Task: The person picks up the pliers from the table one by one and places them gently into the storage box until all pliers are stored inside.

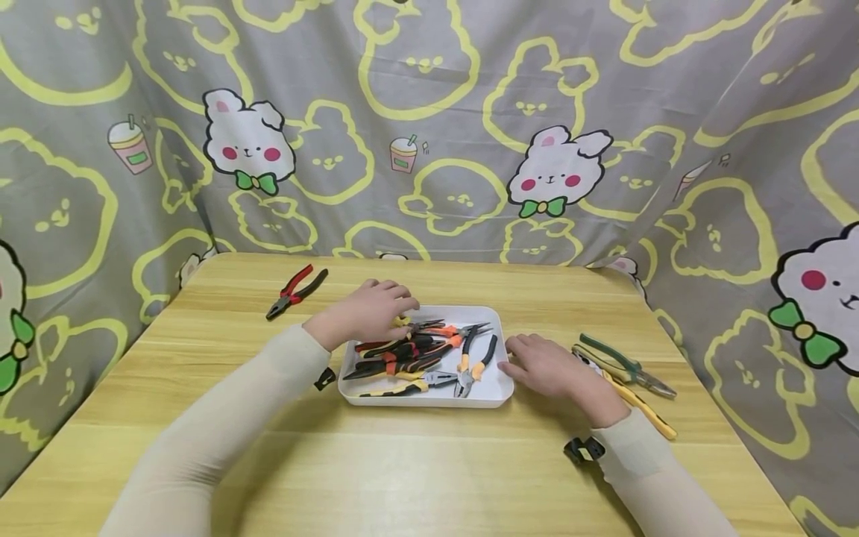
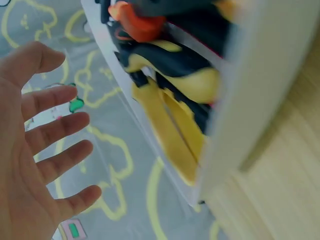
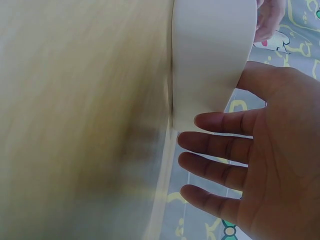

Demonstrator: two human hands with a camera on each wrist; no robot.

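Note:
A white tray on the table holds several pliers, among them orange-and-black diagonal cutters and yellow-and-black long-nose pliers. My left hand hovers over the tray's back left part. In the left wrist view that hand has its fingers spread with nothing in them, apart from the yellow handles of a tool in the tray. Beside the tray's right end is my right hand. The right wrist view shows its fingers extended and the thumb at the tray wall; whether they touch I cannot tell.
Red-and-black combination pliers lie at the back left of the table. To the right, green-handled pliers and a yellow-handled tool lie partly behind the right hand and forearm. A patterned curtain hangs around the table.

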